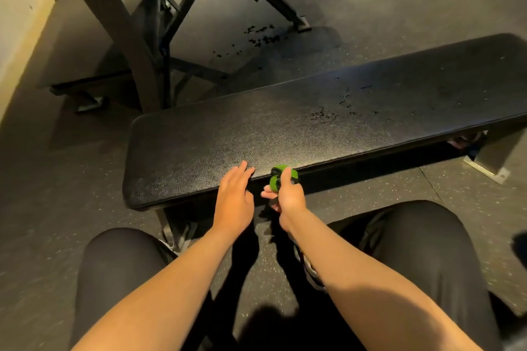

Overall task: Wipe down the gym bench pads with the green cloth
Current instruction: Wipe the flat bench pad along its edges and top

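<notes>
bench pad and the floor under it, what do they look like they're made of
Bench pad: probably black vinyl or faux leather, going by the pebbled grain, slight sheen and beading droplets. Floor: likely rubber matting, matte dark with pale flecks.

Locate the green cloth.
In the head view, the green cloth is bunched in the right hand, at the near edge of the bench pad, beside the left hand.

Green cloth [281,178] bunched at near edge of black droplet-spotted bench pad [285,128].
</notes>
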A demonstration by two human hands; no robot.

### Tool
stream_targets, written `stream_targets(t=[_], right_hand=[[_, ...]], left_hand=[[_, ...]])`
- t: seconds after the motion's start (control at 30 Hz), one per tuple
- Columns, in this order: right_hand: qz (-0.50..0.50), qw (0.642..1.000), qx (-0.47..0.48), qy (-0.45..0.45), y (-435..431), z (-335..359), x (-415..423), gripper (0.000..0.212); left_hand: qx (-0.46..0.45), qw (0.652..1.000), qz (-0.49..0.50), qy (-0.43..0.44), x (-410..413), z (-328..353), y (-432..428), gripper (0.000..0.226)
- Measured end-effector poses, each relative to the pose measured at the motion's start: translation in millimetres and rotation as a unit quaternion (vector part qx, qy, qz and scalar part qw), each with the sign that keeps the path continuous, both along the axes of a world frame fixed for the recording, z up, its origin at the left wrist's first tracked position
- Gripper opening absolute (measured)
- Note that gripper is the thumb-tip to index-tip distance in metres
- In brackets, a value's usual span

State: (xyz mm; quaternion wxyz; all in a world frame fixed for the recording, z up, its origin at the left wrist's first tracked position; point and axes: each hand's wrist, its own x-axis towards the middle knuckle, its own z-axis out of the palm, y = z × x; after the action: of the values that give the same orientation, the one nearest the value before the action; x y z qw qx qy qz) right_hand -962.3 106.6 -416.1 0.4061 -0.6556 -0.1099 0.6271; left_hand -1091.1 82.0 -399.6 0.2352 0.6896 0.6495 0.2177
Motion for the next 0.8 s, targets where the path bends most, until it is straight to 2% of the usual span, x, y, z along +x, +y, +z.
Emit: stream_targets(t=[0.1, 0.2, 0.37, 0.5, 0.63, 0.7, 0.8], right_hand=[[0.091, 0.994, 0.005, 0.056, -6.9, -0.6, -22.0, 0.053], [0.104, 0.994, 0.016, 0.01, -5.0, -0.6, -25.4, 0.047], [0.011, 0.991, 0.033, -0.131, 2.8, 1.2, 1.7, 0.045], [-0.066, 0.984, 0.036, -0.163, 5.0, 8.5, 37.1, 0.031], [-0.176, 0.97, 0.042, -0.163, 16.3, 13.3, 66.8, 0.031], [-0.18, 0.965, 0.05, -0.182, 16.9, 12.9, 70.3, 0.032], [-0.102, 0.972, 0.067, -0.202, 9.7, 11.6, 55.2, 0.033]], left_hand=[[-0.01, 1.0, 0.02, -0.009, 1.9, 2.2, 0.9, 0.065], [-0.015, 1.0, 0.023, 0.0, 3.2, 7.2, 3.6, 0.064], [-0.025, 0.998, 0.015, 0.064, 7.9, 13.5, 12.5, 0.05], [-0.023, 0.994, 0.021, 0.106, 16.2, 13.8, 13.2, 0.042], [-0.035, 0.991, 0.035, 0.124, 25.7, 20.0, 17.5, 0.042], [-0.046, 0.989, 0.041, 0.131, 31.9, 22.3, 19.3, 0.043], [-0.051, 0.989, 0.046, 0.133, 42.2, 23.0, 23.6, 0.044]])
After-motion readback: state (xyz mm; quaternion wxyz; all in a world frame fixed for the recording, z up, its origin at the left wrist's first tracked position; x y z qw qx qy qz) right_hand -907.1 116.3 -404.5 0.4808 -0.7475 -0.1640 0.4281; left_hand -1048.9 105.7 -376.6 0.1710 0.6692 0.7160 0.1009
